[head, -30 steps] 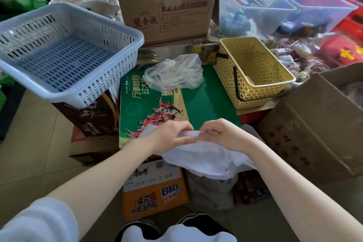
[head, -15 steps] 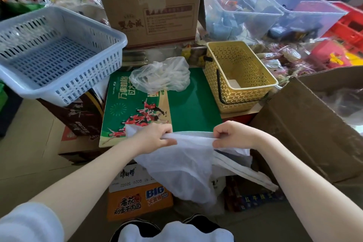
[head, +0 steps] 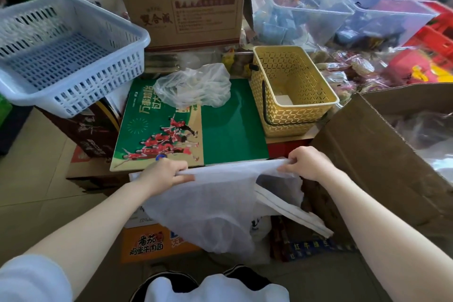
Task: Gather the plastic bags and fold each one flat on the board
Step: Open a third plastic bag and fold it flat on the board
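Left hand (head: 164, 176), right hand (head: 308, 163) apart, fingers curled, pinching.

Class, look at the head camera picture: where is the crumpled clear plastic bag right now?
The crumpled clear plastic bag lies at the far edge of the green board, centre of view, just left of the yellow basket and in front of the cardboard box.

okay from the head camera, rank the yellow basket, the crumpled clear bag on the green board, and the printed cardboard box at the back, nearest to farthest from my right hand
From the right hand:
1. Yellow basket, just beyond the hand, on the right of the green board.
2. Crumpled clear bag, farther back and to the left, at the board's far edge.
3. Printed cardboard box, farthest, behind the bag at the back.
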Motion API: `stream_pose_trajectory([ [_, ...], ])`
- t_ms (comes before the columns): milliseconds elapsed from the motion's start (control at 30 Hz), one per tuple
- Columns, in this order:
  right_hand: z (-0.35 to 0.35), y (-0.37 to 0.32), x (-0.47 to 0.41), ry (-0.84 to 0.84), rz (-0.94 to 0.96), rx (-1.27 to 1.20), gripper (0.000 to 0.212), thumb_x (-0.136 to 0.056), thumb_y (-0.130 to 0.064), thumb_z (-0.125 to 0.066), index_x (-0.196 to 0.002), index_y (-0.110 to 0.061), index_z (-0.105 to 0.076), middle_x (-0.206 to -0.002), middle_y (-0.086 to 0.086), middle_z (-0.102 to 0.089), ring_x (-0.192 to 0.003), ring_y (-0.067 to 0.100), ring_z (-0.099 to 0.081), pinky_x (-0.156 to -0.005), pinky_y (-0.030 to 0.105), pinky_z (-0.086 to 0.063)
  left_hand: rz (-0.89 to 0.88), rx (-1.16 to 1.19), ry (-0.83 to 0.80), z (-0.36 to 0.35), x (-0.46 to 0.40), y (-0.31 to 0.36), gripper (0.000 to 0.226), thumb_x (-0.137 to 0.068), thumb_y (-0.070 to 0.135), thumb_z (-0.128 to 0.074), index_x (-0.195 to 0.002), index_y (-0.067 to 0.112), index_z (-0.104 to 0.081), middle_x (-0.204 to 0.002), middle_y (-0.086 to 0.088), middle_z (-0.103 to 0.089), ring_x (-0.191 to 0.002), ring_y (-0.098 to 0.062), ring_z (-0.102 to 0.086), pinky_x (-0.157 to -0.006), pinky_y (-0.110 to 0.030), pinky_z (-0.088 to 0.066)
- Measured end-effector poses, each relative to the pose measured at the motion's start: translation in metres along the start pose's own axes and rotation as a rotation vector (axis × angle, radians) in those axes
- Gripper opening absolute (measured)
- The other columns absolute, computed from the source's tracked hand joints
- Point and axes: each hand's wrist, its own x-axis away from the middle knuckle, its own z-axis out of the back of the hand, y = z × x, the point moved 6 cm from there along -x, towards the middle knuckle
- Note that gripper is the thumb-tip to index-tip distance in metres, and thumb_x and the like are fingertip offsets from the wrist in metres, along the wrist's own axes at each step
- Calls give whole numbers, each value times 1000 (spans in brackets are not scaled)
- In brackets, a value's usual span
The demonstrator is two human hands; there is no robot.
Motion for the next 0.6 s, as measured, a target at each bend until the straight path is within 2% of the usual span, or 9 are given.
stream_pose_trajectory([
  [67, 1, -19, -1, 112, 59, 140, 38, -78, -56, -62, -95, -22, -65, -98, 0, -58, -94, 21, -53, -78, 35, -43, -26, 64, 15, 1, -1, 2, 65, -65, 85, -36, -60, 19, -35, -52, 3, -38, -49, -11, -35, -54, -30, -26],
  [133, 4, -50, 0, 166, 207, 114, 37, -80, -49, -63, -107, -24, -62, -121, 1, -53, -116, 24, -45, -97, 37, -35, -77, 99, 56, 8, -2, 10, 70, -59, 90, -32, -58, 20, -33, -51, 7, -34, -47, -6, -33, -52, -27, -24],
  [233, 7, -98, 7, 87, 442, -123, 34, -82, -39, -66, -109, -20, -60, -132, 3, -49, -124, 24, -42, -104, 38, -31, -192, 98, 117, 27, 0, 29, 64, -66, 85, -33, -59, 22, -34, -51, 10, -33, -48, -7, -36, -49, -25, -23],
  [333, 9, -135, 13, 11, 590, -255, 26, -84, -31, -66, -103, -14, -59, -129, 5, -53, -117, 21, -47, -98, 34, -37, -293, 119, 188, 48, 2, 44, 56, -75, 77, -36, -66, 22, -44, -52, 7, -39, -48, -7, -38, -48, -23, -25],
  [400, 14, -149, 12, 33, 623, -294, 24, -87, -25, -63, -104, -10, -54, -112, 5, -58, -100, 21, -54, -84, 32, -42, -357, 127, 232, 61, 5, 51, 38, -81, 67, -41, -67, 32, -42, -52, 7, -42, -46, -6, -39, -47, -25, -29],
  [467, 19, -156, 7, 46, 621, -309, 21, -91, -20, -57, -107, -7, -50, -95, 6, -59, -82, 21, -54, -71, 32, -43, -397, 86, 269, 71, 7, 52, 33, -83, 62, -42, -65, 35, -36, -50, 8, -40, -46, -6, -39, -47, -26, -31],
  [533, 23, -158, -1, 68, 631, -244, 16, -94, -17, -51, -102, -3, -55, -85, 6, -58, -73, 19, -50, -64, 27, -36, -354, -12, 264, 76, 7, 43, 39, -82, 64, -40, -61, 32, -30, -48, 9, -35, -46, -6, -38, -47, -26, -29],
  [600, 26, -154, -12, 83, 589, -216, 19, -95, -16, -50, -85, -1, -58, -74, 3, -55, -69, 20, -47, -59, 26, -30, -227, -69, 183, 76, 4, 17, 48, -74, 71, -38, -56, 28, -26, -47, 8, -31, -47, -6, -37, -49, -29, -26],
])
